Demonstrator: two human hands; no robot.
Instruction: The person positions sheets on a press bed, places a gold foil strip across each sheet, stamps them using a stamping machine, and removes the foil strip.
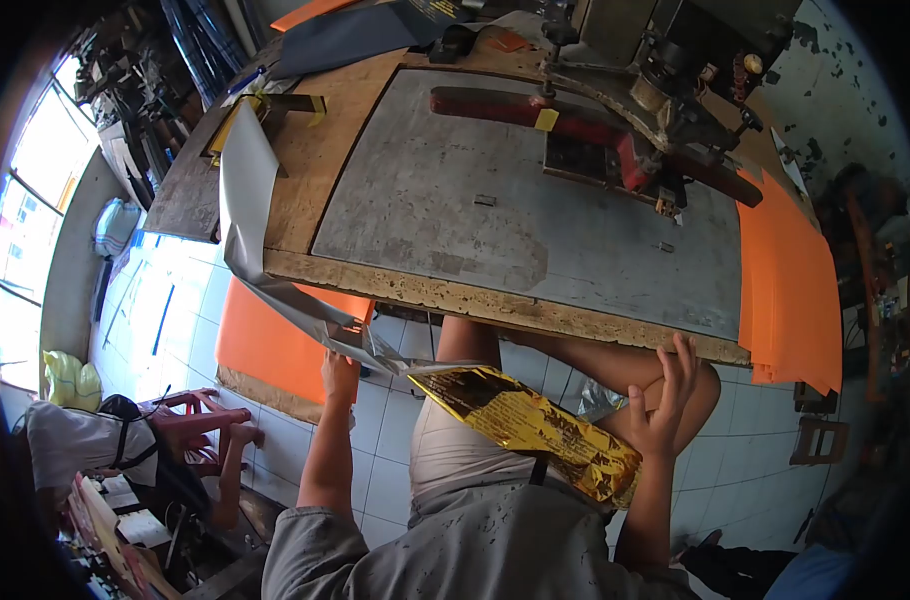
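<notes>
Over my lap lies a crumpled gold foil strip (535,420) with dark print. A long silver-grey strip (250,215) runs from the table's left part over its front edge and down towards the gold foil. My left hand (341,372) is closed on the silver strip, beside the orange sheets below the table. My right hand (663,405) is raised near the table's front edge, above the foil's right end, with its fingers apart and nothing in them.
A grey metal plate (455,190) covers much of the wooden table (375,283). A red-armed press (595,130) stands at its back right. Orange sheets (787,290) overhang the right edge; more orange sheets (265,330) lie low left. A red stool (210,440) is further left.
</notes>
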